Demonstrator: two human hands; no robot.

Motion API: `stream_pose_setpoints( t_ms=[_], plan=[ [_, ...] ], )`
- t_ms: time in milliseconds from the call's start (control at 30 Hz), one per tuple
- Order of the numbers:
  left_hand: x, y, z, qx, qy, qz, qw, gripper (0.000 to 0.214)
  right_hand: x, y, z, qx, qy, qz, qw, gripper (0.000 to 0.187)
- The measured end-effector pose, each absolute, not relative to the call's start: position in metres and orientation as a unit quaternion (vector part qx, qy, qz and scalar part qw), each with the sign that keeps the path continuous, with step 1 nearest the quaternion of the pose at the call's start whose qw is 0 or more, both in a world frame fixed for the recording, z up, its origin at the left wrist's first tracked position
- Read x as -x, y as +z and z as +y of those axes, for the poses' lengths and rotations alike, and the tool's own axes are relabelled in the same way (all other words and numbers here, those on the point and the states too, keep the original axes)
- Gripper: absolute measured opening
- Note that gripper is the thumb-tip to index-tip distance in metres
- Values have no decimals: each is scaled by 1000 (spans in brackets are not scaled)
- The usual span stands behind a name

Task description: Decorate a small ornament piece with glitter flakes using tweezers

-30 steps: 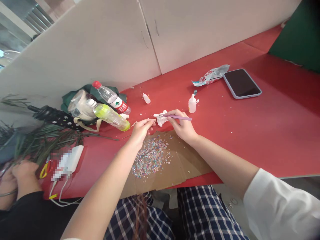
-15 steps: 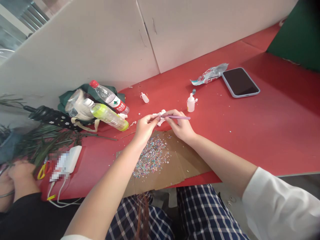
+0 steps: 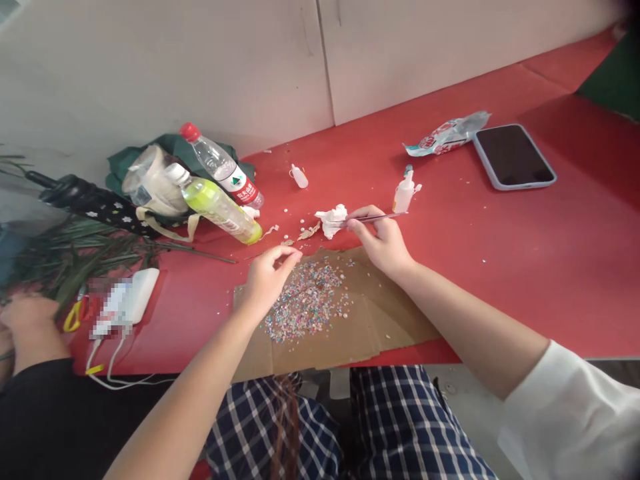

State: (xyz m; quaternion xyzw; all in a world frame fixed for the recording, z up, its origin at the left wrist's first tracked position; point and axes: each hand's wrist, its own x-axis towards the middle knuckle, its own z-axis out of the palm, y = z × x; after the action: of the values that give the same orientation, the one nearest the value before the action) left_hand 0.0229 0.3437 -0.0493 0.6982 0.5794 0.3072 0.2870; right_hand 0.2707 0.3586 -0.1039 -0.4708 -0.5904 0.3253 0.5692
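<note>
My right hand (image 3: 387, 247) is closed round a pair of thin purple tweezers (image 3: 379, 218), their tips pointing left over a crumpled white tissue (image 3: 334, 217). Whether the tips touch the tissue or hold anything, I cannot tell. Thumb and fingers of my left hand (image 3: 267, 277) are pinched together above the left edge of a heap of tiny multicoloured beads (image 3: 310, 300); whatever is between them is too small to see. Under the heap lies a sheet of brown cardboard (image 3: 360, 343). Just left of the tissue are a few white pearls and a beige scrap (image 3: 309, 232).
A small white dropper bottle (image 3: 404, 193) stands beyond my right hand, another (image 3: 299, 176) lies farther back. Drink bottles (image 3: 220, 207), a black umbrella (image 3: 95, 207), and a white power bank (image 3: 140, 293) are left. A phone (image 3: 514, 157) and crumpled wrapper (image 3: 447, 137) sit right. A co-worker's arm (image 3: 37, 327) rests far left.
My hands were together on the tweezers and have parted. The left has come down and left towards the beads; the right keeps the tweezers, moved slightly right. The view has shifted.
</note>
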Motion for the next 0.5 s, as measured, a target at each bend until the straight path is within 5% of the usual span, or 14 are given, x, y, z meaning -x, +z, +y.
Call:
stream_pose_setpoints(
  t_ms=[500],
  plan=[
    [5,-100,304,-816,250,499,150,18,-260,-89,329,423,367,-710,426,7]
  ],
)
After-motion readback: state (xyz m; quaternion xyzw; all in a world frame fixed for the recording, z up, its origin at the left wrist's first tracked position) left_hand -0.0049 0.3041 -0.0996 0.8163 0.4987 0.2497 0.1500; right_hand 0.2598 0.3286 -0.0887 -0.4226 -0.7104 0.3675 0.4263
